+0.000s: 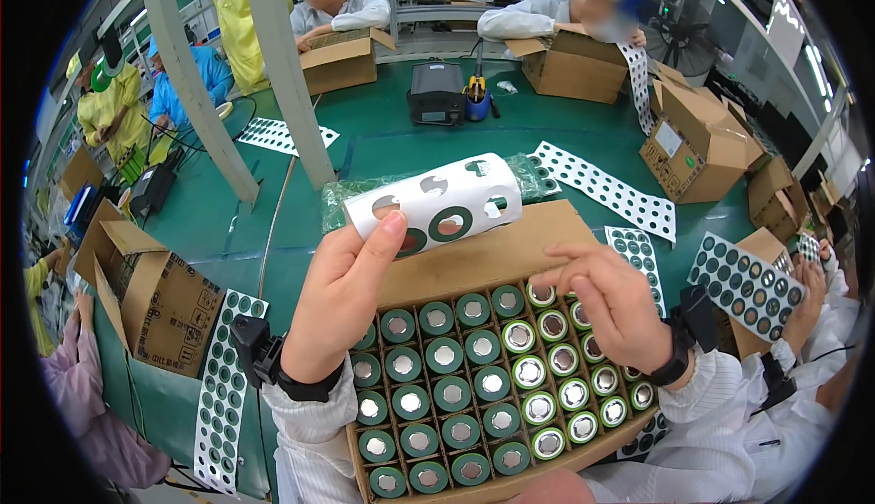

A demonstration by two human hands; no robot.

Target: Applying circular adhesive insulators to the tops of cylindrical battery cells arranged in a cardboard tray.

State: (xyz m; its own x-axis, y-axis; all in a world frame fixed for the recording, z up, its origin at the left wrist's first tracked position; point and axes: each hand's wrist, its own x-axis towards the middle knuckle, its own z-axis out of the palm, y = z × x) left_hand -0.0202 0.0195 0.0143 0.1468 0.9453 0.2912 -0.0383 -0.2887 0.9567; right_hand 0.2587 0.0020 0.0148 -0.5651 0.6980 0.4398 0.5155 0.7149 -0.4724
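My left hand (pixel 342 290) grips a curled white sticker sheet (pixel 415 194) between thumb and fingers. The sheet carries dark green rings, and some spots are punched through. Below it stands an open cardboard box (pixel 492 249) with a divider grid, full of upright cylindrical battery cells (pixel 444 355). Cells on the left wear wide dark green rings on their tops; those on the right show bright green rims and bare metal ends. My right hand (pixel 611 299) hovers over the box's far right cells, fingers partly stretched and apart, with nothing visible in them.
On the green table (pixel 365 139), more sticker sheets (pixel 606 190) lie about. A black device (pixel 436 94) and a blue-yellow tool holder (pixel 477 98) stand at the back. Cardboard boxes (pixel 164 303) sit left and right. A co-worker's hand (pixel 807 290) holds another sheet at right.
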